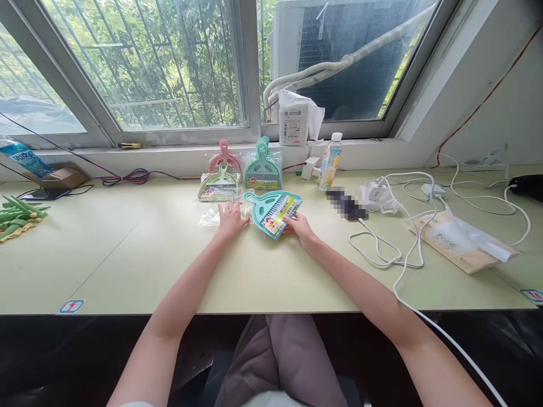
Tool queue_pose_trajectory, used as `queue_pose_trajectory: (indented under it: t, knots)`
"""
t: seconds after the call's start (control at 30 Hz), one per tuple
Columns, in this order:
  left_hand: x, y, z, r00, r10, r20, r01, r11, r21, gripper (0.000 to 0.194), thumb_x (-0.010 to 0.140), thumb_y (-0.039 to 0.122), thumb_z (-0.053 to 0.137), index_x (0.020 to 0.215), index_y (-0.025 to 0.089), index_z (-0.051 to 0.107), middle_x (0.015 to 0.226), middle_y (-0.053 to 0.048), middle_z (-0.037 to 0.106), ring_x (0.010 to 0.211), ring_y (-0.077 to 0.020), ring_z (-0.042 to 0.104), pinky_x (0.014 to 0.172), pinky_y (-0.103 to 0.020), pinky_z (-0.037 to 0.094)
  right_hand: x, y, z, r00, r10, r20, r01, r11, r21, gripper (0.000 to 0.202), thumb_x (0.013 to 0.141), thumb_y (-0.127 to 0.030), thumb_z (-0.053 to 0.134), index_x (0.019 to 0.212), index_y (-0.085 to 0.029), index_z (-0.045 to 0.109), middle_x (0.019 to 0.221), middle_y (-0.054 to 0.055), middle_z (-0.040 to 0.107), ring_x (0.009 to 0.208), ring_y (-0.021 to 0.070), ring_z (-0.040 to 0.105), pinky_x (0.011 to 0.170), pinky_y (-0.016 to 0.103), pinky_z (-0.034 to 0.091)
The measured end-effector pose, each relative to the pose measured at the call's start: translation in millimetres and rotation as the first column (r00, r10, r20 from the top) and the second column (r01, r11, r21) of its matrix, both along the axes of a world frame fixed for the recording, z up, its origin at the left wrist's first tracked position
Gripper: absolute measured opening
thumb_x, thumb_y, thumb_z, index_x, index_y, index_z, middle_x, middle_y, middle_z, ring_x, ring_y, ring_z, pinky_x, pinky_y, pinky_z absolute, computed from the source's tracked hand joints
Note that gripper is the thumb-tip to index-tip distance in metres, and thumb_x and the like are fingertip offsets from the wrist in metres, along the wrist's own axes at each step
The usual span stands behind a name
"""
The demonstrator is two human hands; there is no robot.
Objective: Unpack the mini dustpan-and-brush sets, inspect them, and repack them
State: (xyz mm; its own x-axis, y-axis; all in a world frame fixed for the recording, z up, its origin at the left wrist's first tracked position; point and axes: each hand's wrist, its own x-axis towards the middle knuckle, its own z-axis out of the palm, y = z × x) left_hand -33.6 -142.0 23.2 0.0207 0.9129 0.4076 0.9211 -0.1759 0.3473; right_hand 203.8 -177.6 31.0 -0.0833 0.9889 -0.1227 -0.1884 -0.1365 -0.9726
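Observation:
My right hand (300, 227) grips a teal mini dustpan set (275, 211) by its lower right edge, the thumb over its printed card. The dustpan is tilted, its handle pointing to the upper left. On a crumpled clear plastic bag (208, 218) my left hand (232, 219) lies flat with its fingers apart, just left of the dustpan. Behind the hands, wrapped dustpan sets lean near the window sill: a pink one (224, 154), a light green one (219, 183) and teal ones (263, 168).
Right of the hands are a drink bottle (330, 161), a pixelated dark object (347, 203), looped white cables (399, 263) and a face tissue pack (464, 240). A tissue pack (296, 121) stands on the sill. Green vegetables (19, 217) and a small cardboard box (65, 176) are at left.

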Motion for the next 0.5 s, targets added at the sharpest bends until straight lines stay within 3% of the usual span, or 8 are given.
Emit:
queue_pose_trajectory:
  t: [0.1, 0.2, 0.3, 0.4, 0.5]
  knots:
    - [-3.9, 0.1, -1.7, 1.000, 0.010, -0.017, -0.012, 0.994, -0.105, 0.045, 0.077, 0.011, 0.047, 0.121, 0.017, 0.051, 0.125, -0.018, 0.054, 0.121, -0.0359, 0.047, 0.107, -0.059, 0.019, 0.1, -1.6, 1.9, 1.000, 0.010, 0.022, -0.010, 1.000, -0.005, 0.015, 0.083, -0.016, 0.060, 0.098, -0.015, 0.058, 0.091, 0.008, 0.072, 0.065, 0.0163, 0.069, 0.060, 0.029, 0.059]
    - [-6.9, 1.2, -0.9, 0.998, -0.010, -0.063, 0.001, 0.990, -0.140, 0.046, 0.073, 0.000, 0.038, 0.108, 0.019, 0.061, 0.111, -0.015, 0.060, 0.109, -0.0323, 0.055, 0.105, -0.054, 0.026, 0.1, -1.0, 0.8, 1.000, -0.002, 0.027, 0.002, 1.000, -0.003, 0.015, 0.082, -0.017, 0.061, 0.097, -0.015, 0.058, 0.090, 0.008, 0.072, 0.065, 0.0164, 0.068, 0.059, 0.029, 0.059]
    - [-7.7, 3.2, 2.0, 1.000, 0.006, -0.026, -0.007, 0.999, -0.044, 0.047, 0.071, -0.003, 0.036, 0.101, 0.019, 0.066, 0.108, -0.014, 0.061, 0.106, -0.0311, 0.056, 0.105, -0.049, 0.029, 0.3, 1.8, -3.2, 0.999, -0.022, 0.028, 0.022, 1.000, 0.005, 0.015, 0.081, -0.018, 0.061, 0.096, -0.016, 0.058, 0.086, 0.007, 0.072, 0.065, 0.0166, 0.068, 0.059, 0.029, 0.059]
    - [-6.3, 3.7, 5.5, 0.998, 0.006, 0.062, -0.012, 0.996, 0.094, 0.055, 0.074, -0.003, 0.032, 0.115, 0.016, 0.063, 0.122, -0.014, 0.057, 0.114, -0.0303, 0.053, 0.108, -0.046, 0.029, 0.6, 3.7, -6.1, 0.999, -0.024, 0.033, 0.024, 1.000, 0.019, 0.015, 0.080, -0.018, 0.062, 0.095, -0.016, 0.058, 0.085, 0.007, 0.071, 0.064, 0.0170, 0.068, 0.057, 0.030, 0.058]
    - [-3.0, 1.7, 7.8, 0.992, -0.075, 0.104, 0.056, 0.983, 0.176, 0.061, 0.075, -0.003, 0.030, 0.126, 0.017, 0.057, 0.130, -0.011, 0.053, 0.123, -0.0276, 0.047, 0.115, -0.046, 0.018, 0.4, 2.2, -5.4, 0.999, 0.011, 0.039, -0.012, 0.999, 0.037, 0.019, 0.079, -0.020, 0.064, 0.096, -0.016, 0.058, 0.085, 0.007, 0.071, 0.063, 0.0168, 0.067, 0.057, 0.029, 0.057]
